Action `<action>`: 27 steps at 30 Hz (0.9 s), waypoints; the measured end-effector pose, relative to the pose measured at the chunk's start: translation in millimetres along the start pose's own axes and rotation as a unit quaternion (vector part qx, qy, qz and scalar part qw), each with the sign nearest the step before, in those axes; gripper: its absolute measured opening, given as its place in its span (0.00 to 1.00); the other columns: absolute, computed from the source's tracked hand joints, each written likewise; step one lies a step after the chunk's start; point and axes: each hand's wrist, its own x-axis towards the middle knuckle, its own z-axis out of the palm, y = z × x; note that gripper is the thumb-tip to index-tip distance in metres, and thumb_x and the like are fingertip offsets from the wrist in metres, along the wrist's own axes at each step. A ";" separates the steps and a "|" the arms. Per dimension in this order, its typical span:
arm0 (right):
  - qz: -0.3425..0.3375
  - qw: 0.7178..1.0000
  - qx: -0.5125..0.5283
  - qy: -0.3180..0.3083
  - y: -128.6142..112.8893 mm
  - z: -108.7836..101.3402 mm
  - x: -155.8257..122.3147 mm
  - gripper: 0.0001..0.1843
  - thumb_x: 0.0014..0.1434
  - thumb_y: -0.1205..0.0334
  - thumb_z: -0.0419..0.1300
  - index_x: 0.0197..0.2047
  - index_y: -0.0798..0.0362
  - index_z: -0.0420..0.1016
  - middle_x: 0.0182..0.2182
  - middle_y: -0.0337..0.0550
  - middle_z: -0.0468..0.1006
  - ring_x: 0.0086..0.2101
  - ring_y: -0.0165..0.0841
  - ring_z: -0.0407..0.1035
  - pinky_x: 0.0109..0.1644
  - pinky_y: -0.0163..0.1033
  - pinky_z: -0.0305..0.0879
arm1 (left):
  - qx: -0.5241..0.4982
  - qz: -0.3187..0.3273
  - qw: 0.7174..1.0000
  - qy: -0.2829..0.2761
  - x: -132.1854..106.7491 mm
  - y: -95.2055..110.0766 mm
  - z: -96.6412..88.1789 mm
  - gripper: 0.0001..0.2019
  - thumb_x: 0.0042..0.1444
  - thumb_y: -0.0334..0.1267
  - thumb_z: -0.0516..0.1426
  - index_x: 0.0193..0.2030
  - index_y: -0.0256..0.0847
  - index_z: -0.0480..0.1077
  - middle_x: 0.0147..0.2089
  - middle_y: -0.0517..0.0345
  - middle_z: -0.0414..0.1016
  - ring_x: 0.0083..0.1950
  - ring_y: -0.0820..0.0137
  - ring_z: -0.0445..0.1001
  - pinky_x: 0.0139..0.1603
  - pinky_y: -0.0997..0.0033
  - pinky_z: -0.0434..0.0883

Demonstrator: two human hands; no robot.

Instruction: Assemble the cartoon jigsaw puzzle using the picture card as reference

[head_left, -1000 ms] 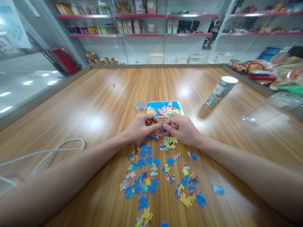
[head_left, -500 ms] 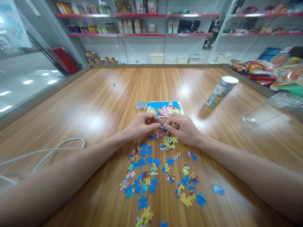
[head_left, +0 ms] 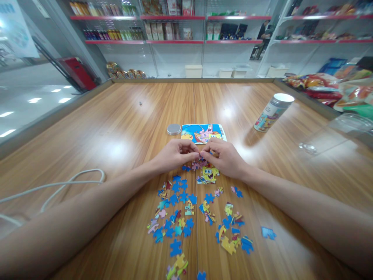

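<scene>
yellow puzzle section [head_left: 208, 175] lies near both hands [head_left: 225, 157]

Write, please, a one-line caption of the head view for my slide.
Left hand and right hand close together at a partly joined puzzle, between the card and loose pieces.

A: Identify the supporting surface.
B: Wood-grain table [head_left: 128, 221].
A: List items on its far side.
B: Picture card [head_left: 201, 133], directly ahead of left hand [head_left: 175, 155] and right hand [head_left: 226, 157]. Round lid [head_left: 174, 129], beyond the left hand, just beside the card. Printed canister [head_left: 269, 116], beyond and right of the right hand.
A: Near side?
B: Loose puzzle pieces [head_left: 175, 247], spread below both hands. White cable [head_left: 70, 181], left of the left hand.
</scene>
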 end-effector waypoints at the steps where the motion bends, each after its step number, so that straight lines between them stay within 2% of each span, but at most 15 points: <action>1: 0.000 1.000 -0.002 -0.002 0.4 0.3 -0.2 0.10 0.68 0.59 0.59 0.36 0.51 0.77 0.32 0.41 0.74 0.35 0.33 0.68 0.41 0.40 0.62 | 0.009 -0.001 1.000 0.005 -0.1 -0.4 0.1 0.11 0.59 0.44 0.62 0.39 0.36 0.75 0.32 0.55 0.78 0.31 0.74 0.75 0.33 0.73 0.73; 4: -0.003 1.000 -0.006 -0.008 2.0 0.7 -1.6 0.09 0.67 0.59 0.59 0.36 0.51 0.78 0.33 0.41 0.74 0.36 0.33 0.68 0.41 0.40 0.62 | 0.065 -0.003 0.997 0.033 -0.3 -0.6 0.0 0.11 0.58 0.44 0.62 0.37 0.37 0.76 0.29 0.57 0.77 0.28 0.74 0.73 0.29 0.74 0.70; 7: -0.010 1.000 -0.006 -0.021 3.0 0.8 -2.8 0.08 0.66 0.60 0.60 0.37 0.51 0.79 0.35 0.42 0.75 0.38 0.34 0.69 0.43 0.41 0.63 | 0.110 0.010 0.992 0.062 0.3 0.5 -0.1 0.10 0.57 0.43 0.63 0.34 0.37 0.78 0.34 0.54 0.79 0.32 0.73 0.75 0.33 0.72 0.71; 10: -0.004 1.000 0.000 -0.028 2.8 1.2 -2.5 0.08 0.66 0.60 0.60 0.36 0.51 0.79 0.35 0.42 0.75 0.38 0.34 0.69 0.43 0.41 0.64 | 0.114 0.025 0.991 0.065 1.3 1.2 -0.3 0.10 0.57 0.42 0.62 0.31 0.38 0.79 0.37 0.54 0.79 0.36 0.72 0.75 0.38 0.70 0.72; 14: 0.011 1.000 0.013 -0.014 1.0 0.3 -1.3 0.09 0.66 0.60 0.60 0.35 0.51 0.79 0.33 0.41 0.73 0.36 0.33 0.68 0.39 0.40 0.63 | 0.126 0.020 0.990 0.053 1.3 0.8 -3.8 0.12 0.58 0.42 0.60 0.28 0.38 0.76 0.35 0.54 0.78 0.35 0.71 0.73 0.37 0.69 0.71; 17: 0.021 0.999 0.027 -0.012 1.2 -0.9 -0.4 0.09 0.65 0.61 0.60 0.34 0.51 0.79 0.32 0.41 0.72 0.34 0.32 0.67 0.37 0.39 0.62 | 0.174 0.048 0.982 0.051 -0.2 -0.6 -8.8 0.11 0.58 0.44 0.60 0.38 0.38 0.76 0.42 0.51 0.77 0.43 0.65 0.74 0.47 0.61 0.72; 20: 0.026 0.998 0.058 -0.005 6.1 -0.6 3.8 0.09 0.64 0.62 0.61 0.33 0.53 0.79 0.32 0.42 0.72 0.34 0.32 0.67 0.36 0.38 0.62 | 0.264 0.120 0.956 0.035 -2.2 -2.9 -10.8 0.23 0.54 0.49 0.65 0.54 0.42 0.72 0.55 0.48 0.74 0.59 0.56 0.68 0.64 0.48 0.64; 22: 0.020 0.997 0.069 -0.004 11.1 1.1 9.5 0.09 0.63 0.61 0.61 0.31 0.53 0.78 0.33 0.43 0.72 0.34 0.33 0.67 0.36 0.39 0.63 | 0.310 0.146 0.939 0.016 -3.4 -4.1 -9.5 0.30 0.53 0.51 0.66 0.60 0.45 0.68 0.62 0.47 0.69 0.65 0.53 0.63 0.69 0.44 0.59; 24: 0.013 0.997 0.070 -0.002 14.8 3.8 16.0 0.09 0.62 0.61 0.62 0.30 0.52 0.78 0.33 0.43 0.72 0.36 0.34 0.67 0.38 0.40 0.64 | 0.340 0.152 0.928 0.009 -4.2 -4.3 -7.2 0.31 0.53 0.51 0.66 0.62 0.45 0.66 0.65 0.46 0.65 0.67 0.52 0.60 0.69 0.43 0.57; 27: -0.014 0.998 0.056 -0.004 15.3 8.3 22.4 0.08 0.60 0.63 0.62 0.29 0.52 0.78 0.36 0.43 0.71 0.39 0.35 0.67 0.45 0.44 0.66 | 0.359 0.144 0.922 0.005 -4.6 -3.2 -4.7 0.29 0.53 0.50 0.65 0.59 0.43 0.67 0.65 0.45 0.63 0.66 0.50 0.60 0.69 0.42 0.58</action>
